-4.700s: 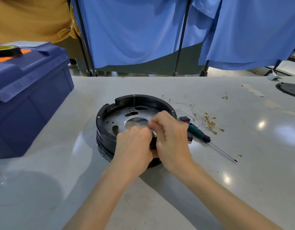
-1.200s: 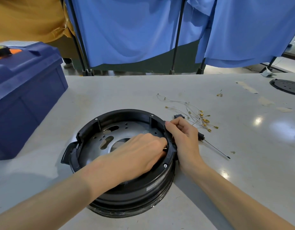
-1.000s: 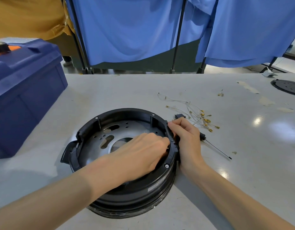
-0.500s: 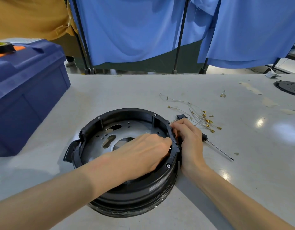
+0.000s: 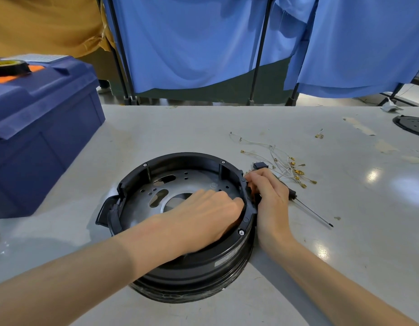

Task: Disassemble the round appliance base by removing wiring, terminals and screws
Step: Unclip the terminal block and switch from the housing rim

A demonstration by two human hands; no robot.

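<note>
Center of the grey table (image 5: pixel 171 128), near edge: black round base (image 5: pixel 192 267) sits open side up, perforated metal plate (image 5: pixel 180 182) visible inside, screw heads on the top rim. Left hand (image 5: pixel 203 215) reaches into the base from the near-left, knuckles up, fingers bent with tips pushed against the inner right wall; tips are hidden, cannot tell if they grip anything. Right hand (image 5: pixel 271 196) is outside the same stretch of wall, thumb on top of the rim, fingers curled down against the outer side, clamping the rim of the base between thumb and fingers. Both hands meet at the right side of the rim, the wall between them.

Just beyond the right hand: small black switch block (image 5: pixel 259 165), then a loose tangle of white wires with brass terminals (image 5: pixel 287 165) lying on the table. Screwdriver (image 5: pixel 314 212) lies right of the hand, handle mostly hidden behind it, shaft pointing to the near right. One stray terminal (image 5: pixel 319 135) lies further back. Blue toolbox (image 5: pixel 43 128) is at left with a tape roll (image 5: pixel 8 67) on its lid. Black disc (image 5: pixel 413 125) is at the far right edge. Blue curtains (image 5: pixel 192 43) hang on black stands behind the table
</note>
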